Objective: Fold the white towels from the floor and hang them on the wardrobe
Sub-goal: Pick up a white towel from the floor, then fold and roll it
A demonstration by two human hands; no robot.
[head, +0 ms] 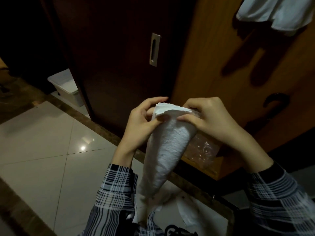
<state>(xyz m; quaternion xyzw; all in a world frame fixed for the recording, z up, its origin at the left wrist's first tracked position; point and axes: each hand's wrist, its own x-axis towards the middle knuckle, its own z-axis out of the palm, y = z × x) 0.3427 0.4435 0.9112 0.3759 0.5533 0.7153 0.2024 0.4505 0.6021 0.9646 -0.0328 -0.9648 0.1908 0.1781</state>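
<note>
Two white towels — held towel (167,142), hung towel (276,12) — one bin (68,87).

white towel (167,147) | folded narrow, hanging down | hung towels (276,12) | top right on wardrobe (213,48)

Glossy pale floor tiles (42,142), white bin (68,87).

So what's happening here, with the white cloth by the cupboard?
A person in a plaid shirt is standing at a wooden wardrobe and folding a white towel. The left hand and the right hand both pinch its top edge, and the rest hangs down between the arms. Another white towel is already draped at the top of the wardrobe door. More white cloth lies on the floor below.
</note>
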